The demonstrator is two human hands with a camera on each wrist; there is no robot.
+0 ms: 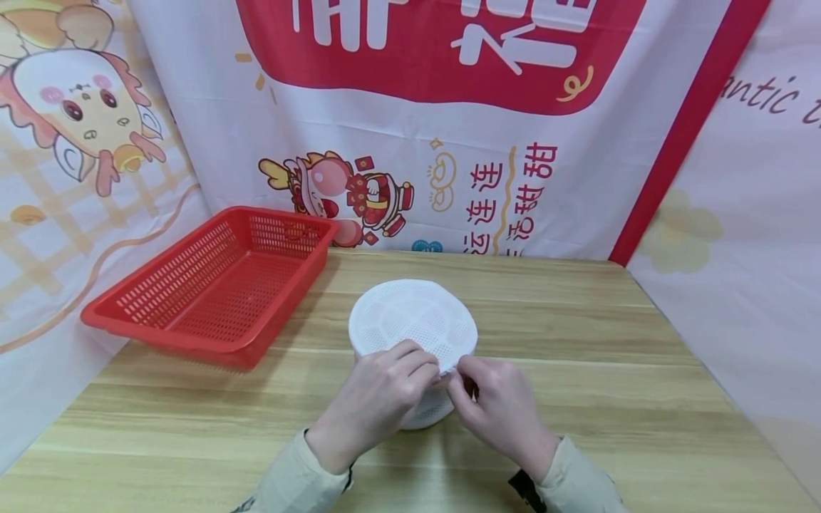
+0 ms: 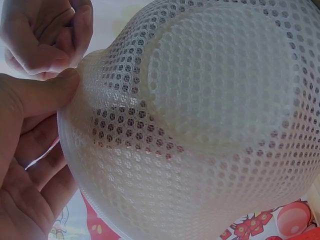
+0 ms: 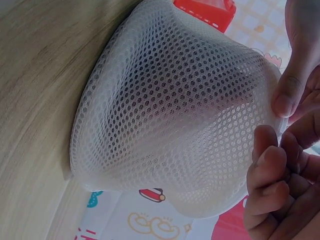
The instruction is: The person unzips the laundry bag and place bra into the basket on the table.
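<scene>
A white mesh laundry bag (image 1: 410, 313), round and drum-shaped, stands on the wooden table with its flat mesh top facing up. At the near edge of its top, my left hand (image 1: 391, 388) pinches the rim between thumb and fingers. Close beside it, my right hand (image 1: 497, 402) pinches the same rim with thumb and index finger. In the left wrist view the left thumb (image 2: 47, 95) presses on the bag's edge band. The right wrist view shows the bag's mesh side (image 3: 170, 105) bulging, with the right fingers (image 3: 270, 165) curled at the rim. Whatever the fingertips grip there is too small to tell.
A red plastic basket (image 1: 282, 303) with slotted walls stands at the left back of the table. The wood-grain table (image 1: 577, 342) extends around the bag. Printed cloths hang behind (image 1: 410, 128) and along both sides.
</scene>
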